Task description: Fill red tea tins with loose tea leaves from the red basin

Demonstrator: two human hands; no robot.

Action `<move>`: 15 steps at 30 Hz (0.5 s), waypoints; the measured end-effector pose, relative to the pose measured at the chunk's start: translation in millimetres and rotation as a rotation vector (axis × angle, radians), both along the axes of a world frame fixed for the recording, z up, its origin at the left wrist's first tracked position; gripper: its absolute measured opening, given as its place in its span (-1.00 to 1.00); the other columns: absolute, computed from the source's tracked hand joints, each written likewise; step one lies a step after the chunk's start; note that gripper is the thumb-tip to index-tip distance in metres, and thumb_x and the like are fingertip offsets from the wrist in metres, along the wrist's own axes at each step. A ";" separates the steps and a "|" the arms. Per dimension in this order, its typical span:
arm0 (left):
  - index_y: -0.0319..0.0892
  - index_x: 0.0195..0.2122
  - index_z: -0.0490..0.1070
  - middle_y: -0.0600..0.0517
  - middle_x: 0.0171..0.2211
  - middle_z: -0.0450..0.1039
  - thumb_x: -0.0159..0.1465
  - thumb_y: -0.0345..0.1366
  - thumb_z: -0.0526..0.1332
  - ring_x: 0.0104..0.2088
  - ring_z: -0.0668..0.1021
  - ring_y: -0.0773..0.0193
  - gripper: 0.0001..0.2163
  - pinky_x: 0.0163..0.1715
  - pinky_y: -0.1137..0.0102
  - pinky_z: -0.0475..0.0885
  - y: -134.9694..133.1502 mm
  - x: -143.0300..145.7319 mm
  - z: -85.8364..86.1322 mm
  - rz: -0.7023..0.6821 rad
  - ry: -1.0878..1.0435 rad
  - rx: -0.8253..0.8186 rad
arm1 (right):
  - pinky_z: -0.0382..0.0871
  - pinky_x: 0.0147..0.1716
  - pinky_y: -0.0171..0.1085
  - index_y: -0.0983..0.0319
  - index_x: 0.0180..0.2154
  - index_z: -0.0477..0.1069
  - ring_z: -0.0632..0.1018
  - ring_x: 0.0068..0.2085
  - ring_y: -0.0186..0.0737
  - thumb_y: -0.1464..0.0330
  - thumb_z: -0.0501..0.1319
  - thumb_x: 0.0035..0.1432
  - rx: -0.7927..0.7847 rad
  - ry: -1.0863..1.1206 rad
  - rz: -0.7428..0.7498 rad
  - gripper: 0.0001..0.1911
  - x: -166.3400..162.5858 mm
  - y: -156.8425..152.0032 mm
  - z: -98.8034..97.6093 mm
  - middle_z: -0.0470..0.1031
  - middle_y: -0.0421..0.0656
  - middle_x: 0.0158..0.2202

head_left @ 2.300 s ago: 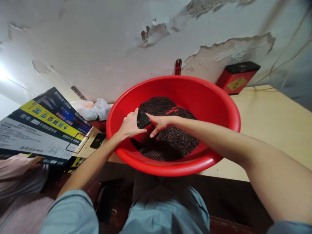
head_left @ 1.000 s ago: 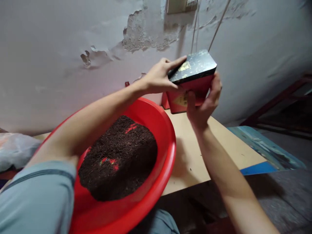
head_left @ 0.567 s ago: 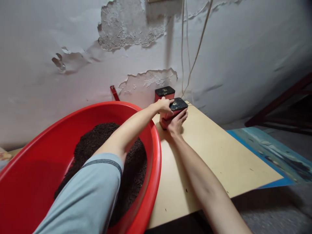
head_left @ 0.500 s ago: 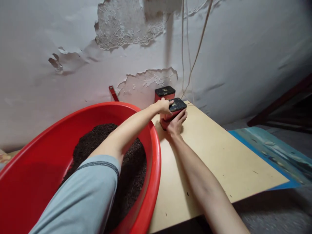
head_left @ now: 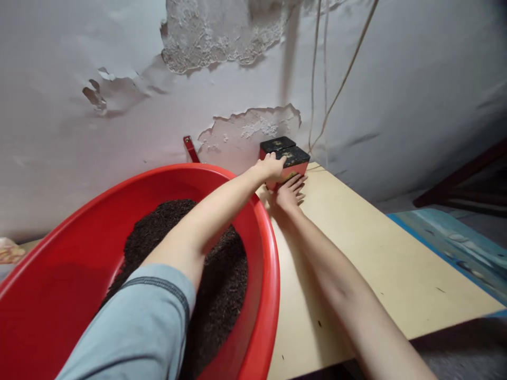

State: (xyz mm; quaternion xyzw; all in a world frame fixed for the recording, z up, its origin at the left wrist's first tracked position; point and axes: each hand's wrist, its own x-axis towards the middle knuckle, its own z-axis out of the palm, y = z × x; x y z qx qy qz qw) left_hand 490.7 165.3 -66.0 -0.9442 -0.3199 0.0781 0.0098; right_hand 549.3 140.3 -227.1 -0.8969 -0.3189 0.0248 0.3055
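A small red tin with a black lid (head_left: 296, 159) stands on the light wooden table (head_left: 356, 248) close to the wall, right beside a second, like tin (head_left: 276, 144) behind it. My left hand (head_left: 271, 168) reaches over the basin's rim and grips the near tin at its left top edge. Just below, my right hand (head_left: 290, 192) lies low on the table, fingers stretched out against the tin's front side. A big red plastic basin (head_left: 261, 253) at the left holds a heap of dark loose tea leaves (head_left: 222, 274).
The peeling white wall runs close behind the tins, with cables (head_left: 336, 89) hanging down it and a red handle (head_left: 190, 149) leaning on it. A blue printed sheet (head_left: 455, 243) lies past the table's right edge. A plastic bag (head_left: 8, 253) shows at far left.
The hands left the basin, carried the tin in the air to the right, and set it on the table. Since half a second ago it has slid back against the second tin, and my right fingers have unwrapped.
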 end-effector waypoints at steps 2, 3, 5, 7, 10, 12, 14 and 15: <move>-0.29 0.50 -0.11 -0.36 0.50 -0.15 0.39 -0.23 0.13 0.48 0.04 -0.12 -0.29 0.37 -0.04 0.12 -5.8 -25.6 10.1 -0.031 -0.059 -0.009 | -0.07 0.30 0.38 0.61 0.44 -0.28 -0.10 0.47 0.41 0.17 0.17 0.22 0.046 0.036 0.066 0.03 1.4 -18.9 20.8 -0.38 0.53 0.45; -0.33 0.49 -0.13 -0.35 0.50 -0.16 0.41 -0.20 0.09 0.49 0.01 -0.10 -0.31 0.39 -0.03 0.07 -9.9 -40.9 15.5 -0.041 -0.102 -0.022 | -0.11 0.31 0.39 0.59 0.44 -0.28 -0.14 0.48 0.37 0.17 0.13 0.26 0.098 0.020 0.081 -0.01 -0.3 -28.2 34.9 -0.38 0.51 0.46; -0.37 0.49 -0.16 -0.30 0.51 -0.17 0.45 -0.13 0.00 0.50 -0.02 -0.03 -0.32 0.43 0.06 0.00 -21.5 -75.2 26.7 -0.045 -0.221 -0.095 | -0.13 0.34 0.34 0.54 0.46 -0.30 -0.18 0.51 0.23 0.17 0.01 0.33 0.264 -0.072 0.111 -0.10 -11.3 -43.8 69.7 -0.39 0.40 0.49; -0.33 0.50 -0.19 -0.22 0.51 -0.15 0.49 -0.04 -0.13 0.49 0.00 0.04 -0.33 0.43 0.15 0.01 -37.2 -111.7 38.6 -0.033 -0.379 -0.214 | -0.11 0.37 0.28 0.40 0.48 -0.26 -0.16 0.52 0.09 0.16 -0.09 0.37 0.462 -0.189 0.250 -0.19 -34.6 -53.7 109.7 -0.32 0.23 0.52; -0.11 0.51 -0.19 -0.06 0.50 -0.04 0.50 -0.02 -0.42 0.49 0.02 0.06 -0.39 0.38 0.09 0.13 -59.6 -162.9 56.7 -0.014 -0.675 -0.347 | -0.10 0.41 0.20 0.22 0.47 -0.07 -0.08 0.52 -0.03 0.08 -0.17 0.39 0.673 -0.240 0.617 -0.28 -95.6 -58.8 164.1 -0.14 0.03 0.53; -0.03 0.51 -0.18 0.00 0.49 0.01 0.51 -0.06 -0.46 0.49 -0.02 0.02 -0.40 0.32 0.03 0.20 -63.9 -194.2 67.5 0.013 -0.837 -0.334 | -0.14 0.45 0.12 0.23 0.46 -0.04 -0.07 0.52 -0.10 -0.01 -0.28 0.40 0.762 -0.116 0.790 -0.23 -151.9 -60.1 186.0 -0.10 -0.01 0.52; -0.03 0.51 -0.15 0.00 0.48 -0.01 0.52 -0.07 -0.41 0.48 -0.05 -0.07 -0.42 0.25 0.00 0.23 -57.3 -228.3 75.2 0.070 -0.920 -0.279 | -0.13 0.45 0.11 0.22 0.48 -0.11 -0.08 0.52 -0.13 -0.07 -0.39 0.39 0.807 0.052 0.892 -0.18 -214.3 -64.5 193.4 -0.10 -0.04 0.52; -0.03 0.51 -0.13 0.00 0.48 -0.03 0.51 -0.07 -0.38 0.47 -0.07 -0.10 -0.43 0.22 -0.01 0.24 -52.3 -248.0 76.9 0.106 -0.943 -0.248 | -0.09 0.44 0.12 0.17 0.49 -0.15 -0.07 0.52 -0.11 -0.10 -0.41 0.39 0.814 0.108 0.953 -0.18 -244.7 -68.6 192.9 -0.09 -0.07 0.52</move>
